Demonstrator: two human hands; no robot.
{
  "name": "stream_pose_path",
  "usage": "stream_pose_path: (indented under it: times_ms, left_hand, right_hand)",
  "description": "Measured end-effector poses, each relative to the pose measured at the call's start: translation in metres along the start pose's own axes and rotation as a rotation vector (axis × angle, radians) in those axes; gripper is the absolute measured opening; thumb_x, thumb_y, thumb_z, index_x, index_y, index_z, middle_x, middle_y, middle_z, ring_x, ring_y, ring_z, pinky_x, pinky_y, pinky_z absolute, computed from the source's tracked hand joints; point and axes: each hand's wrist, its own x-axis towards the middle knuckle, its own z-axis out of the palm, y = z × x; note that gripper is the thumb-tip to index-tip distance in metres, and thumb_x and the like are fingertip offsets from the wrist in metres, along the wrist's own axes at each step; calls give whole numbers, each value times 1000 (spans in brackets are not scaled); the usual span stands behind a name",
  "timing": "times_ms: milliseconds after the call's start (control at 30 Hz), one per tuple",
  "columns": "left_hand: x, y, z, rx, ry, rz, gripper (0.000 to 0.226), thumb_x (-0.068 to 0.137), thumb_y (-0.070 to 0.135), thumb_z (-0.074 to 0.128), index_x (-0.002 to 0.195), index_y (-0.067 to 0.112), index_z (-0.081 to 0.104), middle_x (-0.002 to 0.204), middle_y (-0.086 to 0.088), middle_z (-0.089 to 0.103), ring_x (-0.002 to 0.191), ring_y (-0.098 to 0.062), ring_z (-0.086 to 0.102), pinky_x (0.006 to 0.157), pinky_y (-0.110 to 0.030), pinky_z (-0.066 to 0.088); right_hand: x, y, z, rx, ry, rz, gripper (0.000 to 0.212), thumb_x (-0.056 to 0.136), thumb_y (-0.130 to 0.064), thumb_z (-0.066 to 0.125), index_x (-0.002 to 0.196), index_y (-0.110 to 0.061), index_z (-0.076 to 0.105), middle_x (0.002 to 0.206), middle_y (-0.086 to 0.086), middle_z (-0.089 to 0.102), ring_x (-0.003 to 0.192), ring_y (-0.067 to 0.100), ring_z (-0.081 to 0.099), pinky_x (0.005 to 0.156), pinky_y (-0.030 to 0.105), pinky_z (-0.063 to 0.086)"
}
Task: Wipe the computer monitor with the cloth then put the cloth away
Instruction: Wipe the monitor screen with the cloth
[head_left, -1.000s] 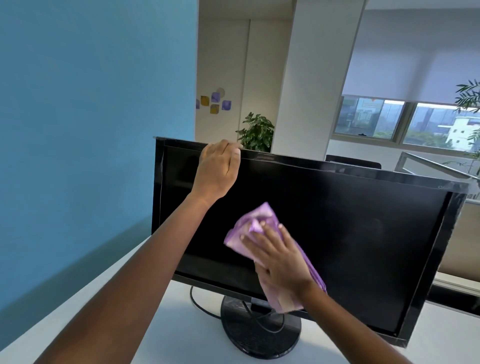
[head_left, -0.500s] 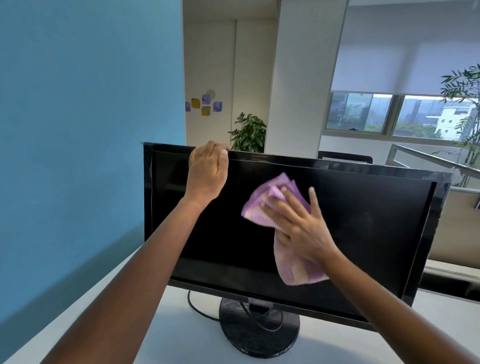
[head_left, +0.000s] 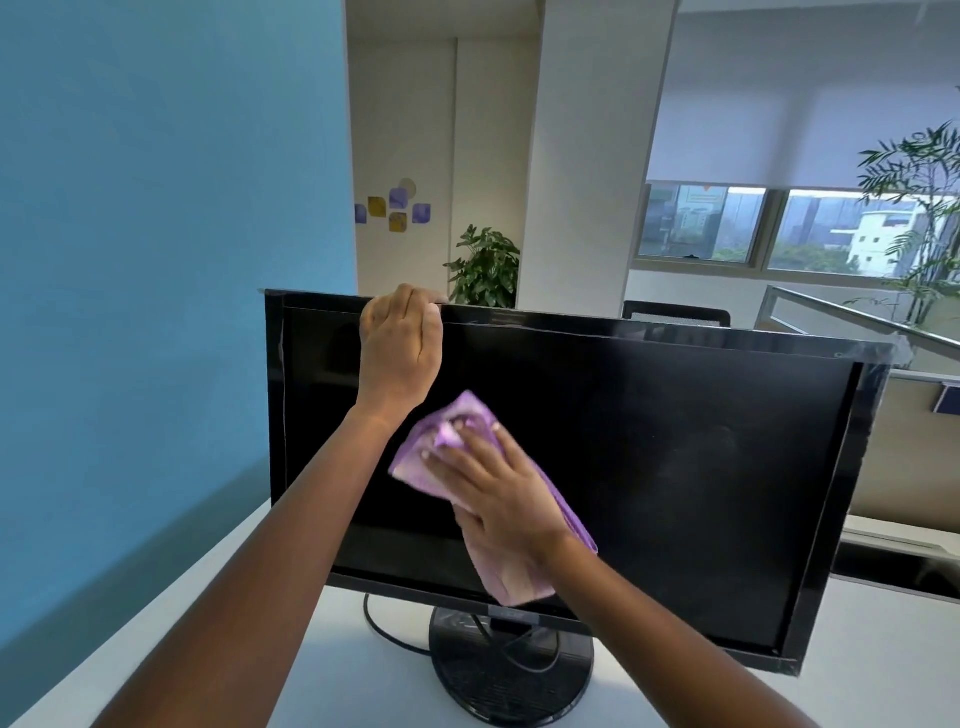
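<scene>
A black computer monitor (head_left: 675, 467) with a dark screen stands on a round black base (head_left: 511, 670) on the white desk. My left hand (head_left: 397, 348) grips the monitor's top edge near its left corner, fingers curled over the bezel. My right hand (head_left: 493, 488) presses a crumpled purple cloth (head_left: 511, 577) flat against the left-centre of the screen. The cloth's lower end hangs down to the bottom bezel.
The white desk (head_left: 857, 691) runs under the monitor, with a black cable (head_left: 384, 631) looping behind the base. A blue partition wall (head_left: 156, 260) stands close on the left. Behind are a white pillar, potted plants (head_left: 485, 270), windows and a glass rail.
My right hand went up and to the right across the screen with the cloth, then came back down to the left-centre. My left hand has stayed on the top edge.
</scene>
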Motion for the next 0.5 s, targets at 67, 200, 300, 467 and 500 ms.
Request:
stream_pose_path:
  times_ms: [67,200,300,467,500]
  left_hand:
    - [-1,-1,-2,1,-10,9,45,90,24,18,107,5,56,106,-15,56,107,-27,49,106,-38,24]
    - [-3,0,-6,-4,-18,22,46,90,24,18,108,5,56,108,-14,56,108,-27,49,107,-39,24]
    - [-3,0,-5,-16,-23,15,47,90,25,17,109,6,55,109,-13,56,110,-25,48,109,-38,22]
    - [-1,1,-3,-34,-35,-4,47,90,28,16,108,7,54,109,-12,54,110,-23,47,109,-35,20]
    - [-1,1,-3,-33,-38,-8,46,90,28,16,108,7,53,109,-12,54,110,-23,46,108,-36,21]
  right_hand:
    - [-23,-5,9,-21,-33,-88,63,81,-48,54,139,-29,41,139,-11,50,132,18,44,114,46,23]
    - [-63,17,19,-83,-14,-86,57,82,-41,41,138,-30,41,135,-12,54,129,20,47,111,53,19]
    - [-78,45,14,-50,48,43,58,79,-40,45,136,-29,43,130,-8,58,125,22,52,106,59,24]
    - [-60,82,-1,43,176,371,58,85,-40,41,140,-25,34,141,2,48,135,27,30,110,59,11]
    - [-51,84,-4,64,193,443,56,88,-40,39,141,-24,32,145,3,43,137,27,26,112,59,10]
